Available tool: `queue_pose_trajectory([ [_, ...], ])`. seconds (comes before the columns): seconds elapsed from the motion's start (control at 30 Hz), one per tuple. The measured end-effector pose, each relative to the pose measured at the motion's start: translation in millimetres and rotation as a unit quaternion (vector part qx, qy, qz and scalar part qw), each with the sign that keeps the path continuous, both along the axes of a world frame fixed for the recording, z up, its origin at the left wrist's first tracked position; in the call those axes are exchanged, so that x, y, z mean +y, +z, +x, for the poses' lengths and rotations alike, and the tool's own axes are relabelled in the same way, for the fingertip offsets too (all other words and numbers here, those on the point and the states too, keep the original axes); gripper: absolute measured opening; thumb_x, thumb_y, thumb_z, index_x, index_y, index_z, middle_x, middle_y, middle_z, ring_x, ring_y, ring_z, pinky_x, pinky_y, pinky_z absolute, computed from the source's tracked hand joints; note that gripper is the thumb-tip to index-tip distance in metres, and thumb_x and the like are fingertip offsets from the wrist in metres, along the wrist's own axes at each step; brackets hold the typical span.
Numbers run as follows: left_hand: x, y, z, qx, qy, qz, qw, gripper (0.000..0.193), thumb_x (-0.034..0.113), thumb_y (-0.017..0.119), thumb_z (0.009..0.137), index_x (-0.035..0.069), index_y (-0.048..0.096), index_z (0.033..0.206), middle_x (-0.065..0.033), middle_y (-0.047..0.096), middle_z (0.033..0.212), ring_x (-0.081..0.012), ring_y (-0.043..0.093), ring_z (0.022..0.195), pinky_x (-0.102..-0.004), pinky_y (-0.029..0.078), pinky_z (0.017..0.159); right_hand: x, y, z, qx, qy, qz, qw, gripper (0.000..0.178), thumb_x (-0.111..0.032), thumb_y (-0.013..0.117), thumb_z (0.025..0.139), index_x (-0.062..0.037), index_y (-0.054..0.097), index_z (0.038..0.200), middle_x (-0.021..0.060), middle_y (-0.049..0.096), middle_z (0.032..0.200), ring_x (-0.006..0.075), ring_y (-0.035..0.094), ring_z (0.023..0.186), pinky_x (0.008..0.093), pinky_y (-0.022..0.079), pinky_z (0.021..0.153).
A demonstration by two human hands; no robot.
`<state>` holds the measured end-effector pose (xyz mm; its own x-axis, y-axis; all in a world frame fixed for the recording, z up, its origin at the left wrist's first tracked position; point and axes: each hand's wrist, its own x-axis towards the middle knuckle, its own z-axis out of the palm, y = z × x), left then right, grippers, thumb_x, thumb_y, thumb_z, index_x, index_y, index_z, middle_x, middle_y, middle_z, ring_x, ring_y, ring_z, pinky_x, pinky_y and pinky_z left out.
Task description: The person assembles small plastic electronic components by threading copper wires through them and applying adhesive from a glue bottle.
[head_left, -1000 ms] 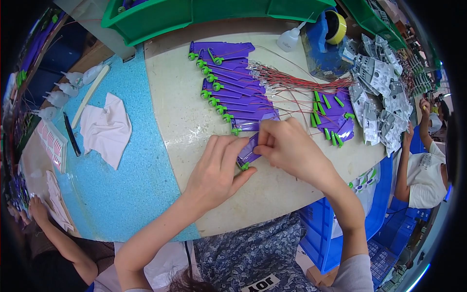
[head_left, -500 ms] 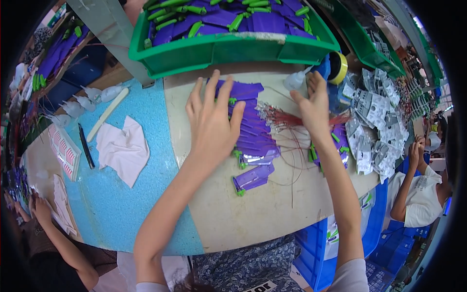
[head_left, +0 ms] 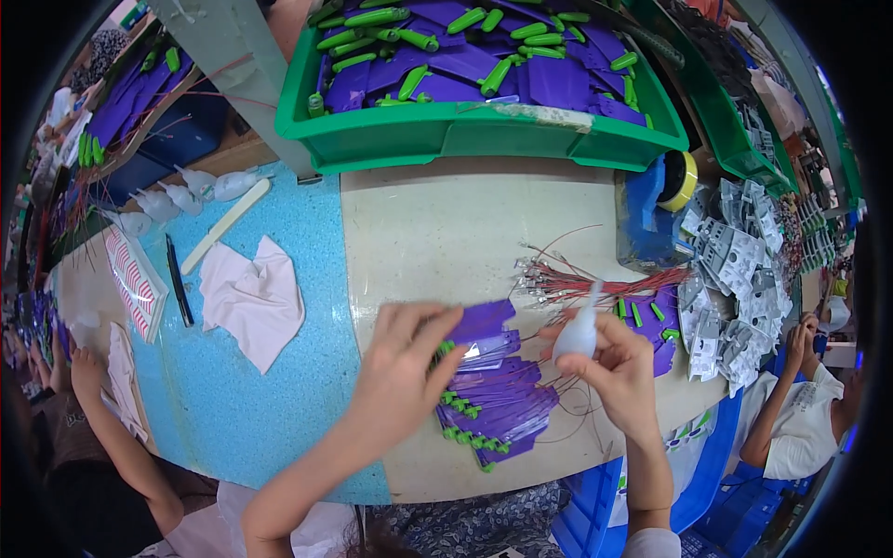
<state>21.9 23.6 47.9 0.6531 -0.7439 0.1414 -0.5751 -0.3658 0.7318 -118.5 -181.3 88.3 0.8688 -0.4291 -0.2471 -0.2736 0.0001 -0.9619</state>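
Note:
A fanned stack of purple plastic pieces with green ends (head_left: pixel 502 400) lies on the table before me. My left hand (head_left: pixel 400 367) is at the stack's upper left, thumb and forefinger apart beside a green end, fingertips touching or just above the pieces. My right hand (head_left: pixel 619 367) grips a white squeeze bottle (head_left: pixel 577 335) right of the stack, its thin nozzle pointing up. Just beyond the bottle lies a bundle of red wires (head_left: pixel 605 282) with metal-tipped ends. More purple pieces with green ends (head_left: pixel 642 321) lie right of that hand.
A green bin (head_left: pixel 437 139) of purple parts stands at the back. To the right are a tape dispenser (head_left: pixel 642 223) and grey plastic housings (head_left: pixel 735 270). A pale cloth (head_left: pixel 256 293), a flat stick (head_left: pixel 223 228) and several bottles (head_left: pixel 181 197) occupy the blue mat. Co-workers sit on both sides.
The purple stack has come nearer to me, with my left hand beside its upper end. My right hand has picked up the white bottle and brought it nearer. The view has shifted.

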Motion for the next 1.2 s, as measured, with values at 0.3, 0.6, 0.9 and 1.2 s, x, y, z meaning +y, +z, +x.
queue_pose_trajectory([
  [0.3,-6,-35,57,-0.060,-0.046,-0.074,0.994,0.051,0.005,0.078,0.077,0.001,0.060,0.125,-0.0134,0.065,0.117,-0.0334,0.055,0.109,-0.0413,0.048,0.094,9,-33,25,-0.076,-0.127,-0.052,0.988,0.020,-0.017,0.076,0.088,0.0016,0.068,0.091,0.0027,0.069,0.079,0.0039,0.052,0.062,0.0191,0.037,0.056],
  [0.6,-5,-36,57,-0.003,-0.040,-0.100,0.994,0.072,0.003,0.080,0.077,-0.002,0.045,0.140,-0.0146,0.069,0.118,-0.0327,0.058,0.110,-0.0406,0.048,0.095,7,-40,46,-0.076,-0.108,-0.183,0.974,0.016,-0.010,0.079,0.085,0.0027,0.071,0.090,0.0005,0.066,0.073,0.0028,0.051,0.061,0.0197,0.036,0.052],
  [0.9,-6,-33,58,0.002,-0.039,-0.100,0.994,0.073,0.003,0.080,0.076,-0.001,0.046,0.140,-0.0141,0.069,0.118,-0.0324,0.058,0.109,-0.0401,0.049,0.094,7,-39,53,-0.067,-0.109,-0.180,0.975,0.017,-0.010,0.079,0.085,0.0046,0.071,0.089,0.0023,0.067,0.073,0.0047,0.053,0.063,0.0206,0.040,0.056],
  [1.2,-6,-35,59,-0.011,-0.042,-0.099,0.994,0.072,0.003,0.080,0.076,-0.001,0.047,0.139,-0.0141,0.069,0.117,-0.0332,0.058,0.110,-0.0409,0.049,0.094,8,-39,55,-0.061,-0.121,-0.182,0.974,0.016,-0.010,0.078,0.086,0.0045,0.070,0.089,0.0010,0.065,0.071,0.0047,0.053,0.063,0.0207,0.039,0.056],
])
